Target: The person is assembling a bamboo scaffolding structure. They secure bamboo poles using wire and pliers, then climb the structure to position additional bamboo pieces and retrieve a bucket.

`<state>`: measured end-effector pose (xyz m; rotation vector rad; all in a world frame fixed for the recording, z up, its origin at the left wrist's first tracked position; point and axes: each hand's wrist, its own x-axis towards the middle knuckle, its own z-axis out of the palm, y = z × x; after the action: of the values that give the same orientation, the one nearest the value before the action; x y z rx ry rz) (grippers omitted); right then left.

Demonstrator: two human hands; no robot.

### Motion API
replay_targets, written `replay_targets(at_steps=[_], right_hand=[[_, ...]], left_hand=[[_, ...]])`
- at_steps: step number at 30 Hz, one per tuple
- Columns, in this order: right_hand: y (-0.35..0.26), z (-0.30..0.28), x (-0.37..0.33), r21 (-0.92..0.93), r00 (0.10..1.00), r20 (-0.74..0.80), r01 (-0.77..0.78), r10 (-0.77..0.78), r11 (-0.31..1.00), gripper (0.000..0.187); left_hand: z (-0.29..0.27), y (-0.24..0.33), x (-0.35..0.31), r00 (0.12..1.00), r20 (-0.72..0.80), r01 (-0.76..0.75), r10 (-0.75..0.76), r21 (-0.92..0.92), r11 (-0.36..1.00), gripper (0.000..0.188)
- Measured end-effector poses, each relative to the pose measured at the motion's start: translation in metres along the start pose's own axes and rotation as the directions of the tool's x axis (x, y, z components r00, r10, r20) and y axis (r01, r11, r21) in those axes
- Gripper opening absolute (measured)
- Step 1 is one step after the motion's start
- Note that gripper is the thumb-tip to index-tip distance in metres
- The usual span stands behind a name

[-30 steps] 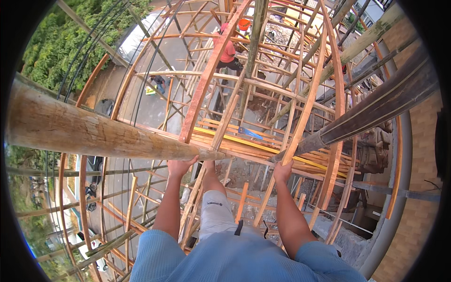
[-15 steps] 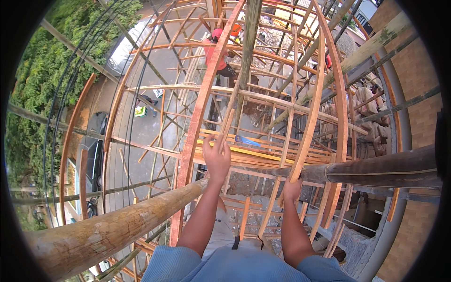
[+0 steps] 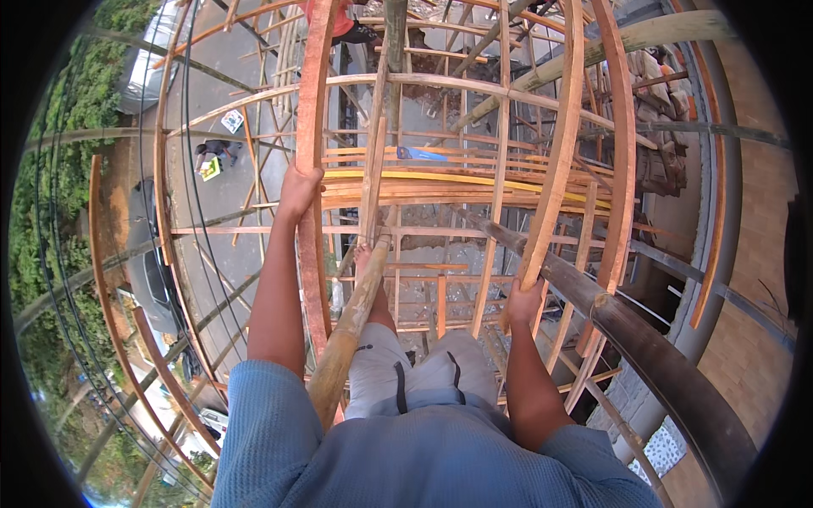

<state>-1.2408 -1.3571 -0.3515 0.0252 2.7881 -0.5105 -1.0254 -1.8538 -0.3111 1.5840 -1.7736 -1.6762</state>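
My left hand [image 3: 302, 188] is closed round a long reddish wooden beam [image 3: 313, 102] on the left. To the right, my right hand [image 3: 525, 300] grips the lower part of a lighter wooden beam [image 3: 555, 186]. Between them stands a narrow wooden strip [image 3: 373, 182], with my bare foot [image 3: 363, 256] close to its lower end. A bamboo pole [image 3: 349, 339] slopes up past my left leg. Another reddish beam [image 3: 622, 152] runs just right of the one in my right hand.
Stacked planks [image 3: 423, 190] lie across the frame ahead, with a blue handsaw [image 3: 422, 154] on them. A dark thick bamboo pole [image 3: 652, 364] slants at the right. Cables [image 3: 190, 127] hang on the left above the road far below. Another person [image 3: 343, 24] is at the top.
My left hand has left the area of the narrow strip and moved left onto the reddish beam. My right hand still grips its beam. The view has shifted, showing more of my legs.
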Motion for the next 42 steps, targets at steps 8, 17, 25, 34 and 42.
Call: replay_targets(at_steps=[8, 17, 25, 34, 42], right_hand=[[-0.018, 0.008, 0.002, 0.082, 0.999, 0.022, 0.034, -0.036, 0.996, 0.045], [-0.019, 0.007, 0.007, 0.075, 0.998, 0.021, 0.059, -0.061, 0.995, 0.043], [-0.024, 0.008, 0.008, 0.023, 0.999, 0.051, 0.009, -0.011, 1.0, 0.051], [-0.001, 0.01, 0.033, -0.01, 0.998, 0.06, -0.013, 0.014, 1.0, 0.045], [-0.022, 0.004, 0.033, -0.139, 0.976, 0.076, -0.19, 0.202, 0.972, 0.057]], left_hand=[[-0.011, -0.003, 0.01, 0.999, -0.023, 0.032, -0.032, 0.006, 0.999, 0.044], [-0.009, 0.002, 0.012, 0.997, -0.072, -0.012, 0.011, -0.021, 1.0, 0.053], [-0.007, 0.013, 0.012, 0.986, -0.162, 0.056, -0.032, 0.141, 0.988, 0.048], [0.002, 0.018, 0.009, 0.96, -0.279, 0.083, -0.008, 0.26, 0.962, 0.042], [0.011, 0.031, 0.022, 0.969, -0.246, 0.046, 0.031, 0.303, 0.952, 0.045]])
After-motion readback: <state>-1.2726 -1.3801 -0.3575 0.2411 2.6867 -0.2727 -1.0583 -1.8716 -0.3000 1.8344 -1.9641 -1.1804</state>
